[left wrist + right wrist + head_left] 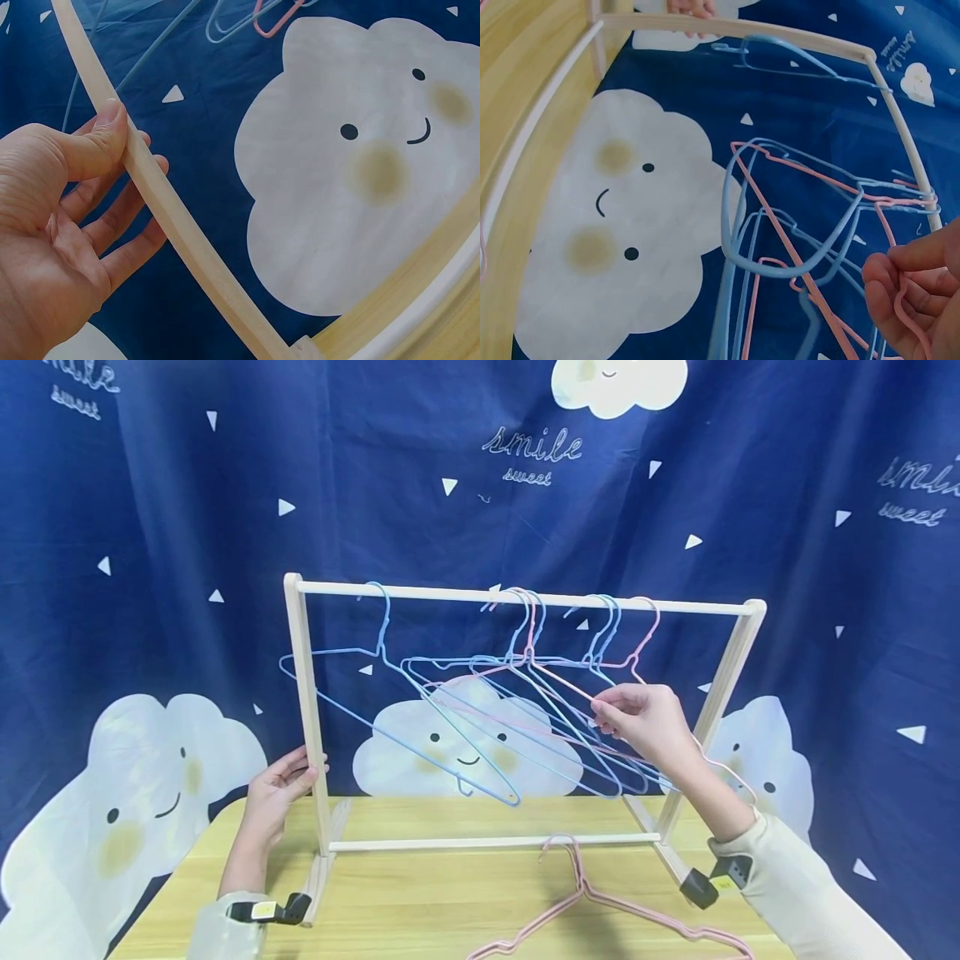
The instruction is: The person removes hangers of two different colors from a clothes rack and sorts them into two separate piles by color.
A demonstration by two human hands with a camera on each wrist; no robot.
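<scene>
Your left hand (pixel 281 785) is loosely open around the left post of the wooden rack (pixel 307 693): the thumb lies along the front of the post and the fingers curve behind it, steadying rather than clenching. On the rack's top bar hang several wire hangers, a lone blue hanger (pixel 390 693) nearest the left post, then a bunched group of blue and pink ones toward the right. Your right hand (pixel 645 718) pinches the shoulder of the rightmost pink hanger (pixel 637 647) between thumb and fingertips, its hook over the bar near the right post. Another pink hanger (pixel 592 902) lies flat on the wooden table (pixel 420 902), just in front of the rack's lower rail.
</scene>
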